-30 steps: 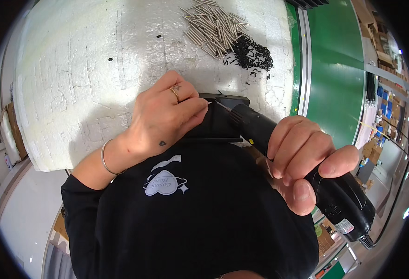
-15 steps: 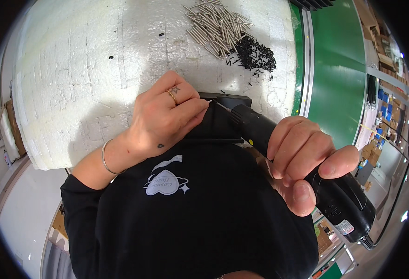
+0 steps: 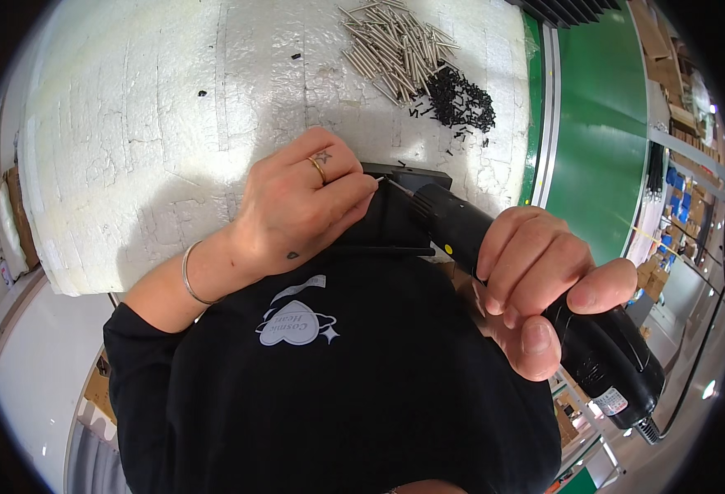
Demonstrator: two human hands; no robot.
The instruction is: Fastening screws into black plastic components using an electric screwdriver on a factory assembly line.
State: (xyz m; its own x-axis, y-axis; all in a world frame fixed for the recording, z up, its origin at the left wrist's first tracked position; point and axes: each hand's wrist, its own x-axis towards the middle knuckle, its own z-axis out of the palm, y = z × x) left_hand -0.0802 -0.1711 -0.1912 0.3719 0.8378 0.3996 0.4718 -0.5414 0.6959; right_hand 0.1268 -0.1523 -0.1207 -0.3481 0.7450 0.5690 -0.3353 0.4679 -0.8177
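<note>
Electric screwdriver (image 3: pixel 453 222): enclosed by the curled fingers of the right hand (image 3: pixel 540 280), bit (image 3: pixel 401 188) directed toward the left hand (image 3: pixel 305 198). Left hand: fingertips pinching a slim metal pin (image 3: pixel 380 179), just beside the bit's tip. Black screws (image 3: pixel 459 97): heaped beyond both hands.

White work surface (image 3: pixel 115 123) with loose parts

Beyond the left fingers (image 3: pixel 351 196), to the right: silver rods (image 3: pixel 397 48), heaped, with black screws (image 3: pixel 460 97) adjoining on the nearer side. Beyond, to the left: two black bits (image 3: pixel 203 93). Just right of the fingers: dark block (image 3: pixel 435 176).
</note>
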